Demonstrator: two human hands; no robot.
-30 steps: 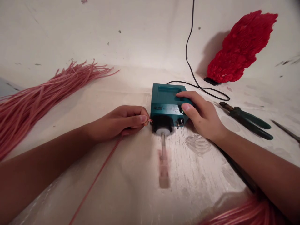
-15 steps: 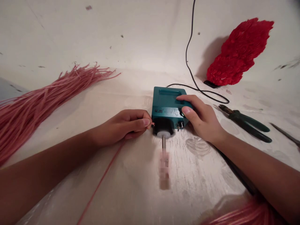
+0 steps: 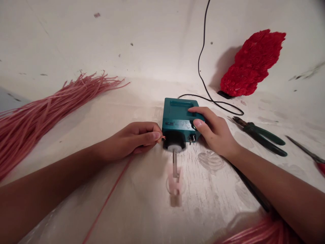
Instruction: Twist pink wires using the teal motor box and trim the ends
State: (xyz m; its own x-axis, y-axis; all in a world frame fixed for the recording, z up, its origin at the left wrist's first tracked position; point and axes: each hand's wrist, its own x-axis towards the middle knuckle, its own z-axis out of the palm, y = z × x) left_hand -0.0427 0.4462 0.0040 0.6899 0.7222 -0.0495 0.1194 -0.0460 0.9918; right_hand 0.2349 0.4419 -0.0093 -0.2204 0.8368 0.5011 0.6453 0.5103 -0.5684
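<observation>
My left hand (image 3: 143, 137) is closed, with thumb and forefinger pinching a thin pink cord (image 3: 109, 195). A short tip of the cord sticks out beyond the fingers, close to the left side of a small teal machine (image 3: 177, 123). From there the cord runs down toward the bottom edge of the view. My right hand (image 3: 215, 130) grips the machine's right side, fingers on top and thumb by the front control. A metal rod (image 3: 174, 161) projects from the machine's white hub toward me. On its end sits a pale pink clip-like piece (image 3: 174, 183), blurred.
A thick bundle of pink cords (image 3: 50, 108) lies at left, and more pink strands (image 3: 261, 232) at bottom right. Green-handled cutting pliers (image 3: 264, 137) and red-handled scissors (image 3: 304, 149) lie right. Behind stand a red ruffled piece (image 3: 251, 64) and a black cable (image 3: 200, 61).
The pink piece on the rod shows a different outline, as if turned. Both hands keep their hold. The whole scene has shifted slightly left and down in view.
</observation>
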